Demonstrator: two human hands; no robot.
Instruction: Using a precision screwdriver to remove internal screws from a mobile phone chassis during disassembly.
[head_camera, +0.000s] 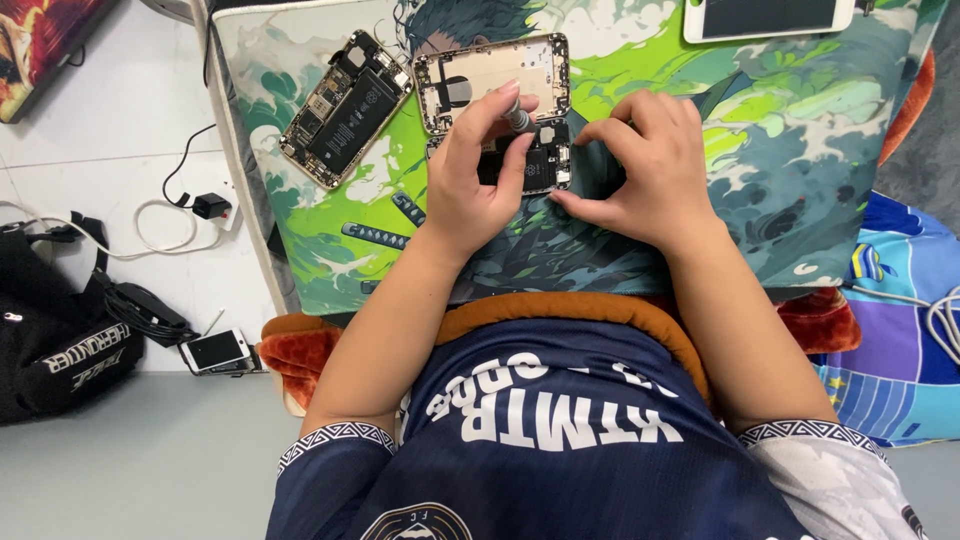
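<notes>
My left hand (478, 170) grips a small grey screwdriver (517, 119), its tip down on a dark phone part (545, 160) lying on the printed green mat (700, 120). My right hand (645, 165) rests beside it, fingertips pinching the lower right edge of that part. Just beyond lies an empty gold phone shell (492, 72). To its left lies an opened phone (347, 106) with its black battery and boards showing.
A white phone screen (768, 17) lies at the mat's far right edge. On the floor to the left are a small phone (215, 350), a black bag (55, 320), a charger with white cable (205, 207). Colourful cloth (900, 330) lies at the right.
</notes>
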